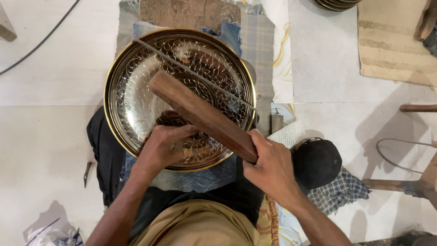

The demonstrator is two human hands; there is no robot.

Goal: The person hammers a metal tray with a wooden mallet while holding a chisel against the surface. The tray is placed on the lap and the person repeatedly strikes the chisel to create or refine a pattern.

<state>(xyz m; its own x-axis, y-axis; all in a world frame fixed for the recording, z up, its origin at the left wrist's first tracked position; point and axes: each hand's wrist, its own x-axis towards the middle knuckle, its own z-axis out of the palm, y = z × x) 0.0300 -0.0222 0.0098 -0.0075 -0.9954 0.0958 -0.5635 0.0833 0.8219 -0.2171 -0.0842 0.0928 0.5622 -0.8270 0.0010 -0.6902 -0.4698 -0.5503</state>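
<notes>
Here the step in hand looks like chasing a pattern into a round brass tray, and doing it well seems to depend on a steady tool and short, square blows. The left hand rests on the tray's near part, its fingers curled tightly together around a small upright punch that is mostly hidden under them, so only its top shows. The right hand, just off the tray's near right rim, is wrapped fully closed about the lower end of a long wooden block, which slants up and left over the tray's middle. To my eye the block's flat face should come down squarely on the punch, with the left wrist braced on the metal so the tip does not skate.

The tray is shallow, polished and mirror-bright, covered in fine looping scrollwork inside a plain golden rim. A thin straight metal rod lies diagonally across its far half. The block is dark, smooth-worn hardwood, rectangular in section. Under the tray lies soft blue folded cloth; right of the tray sits a matte black cap on checked fabric.
</notes>
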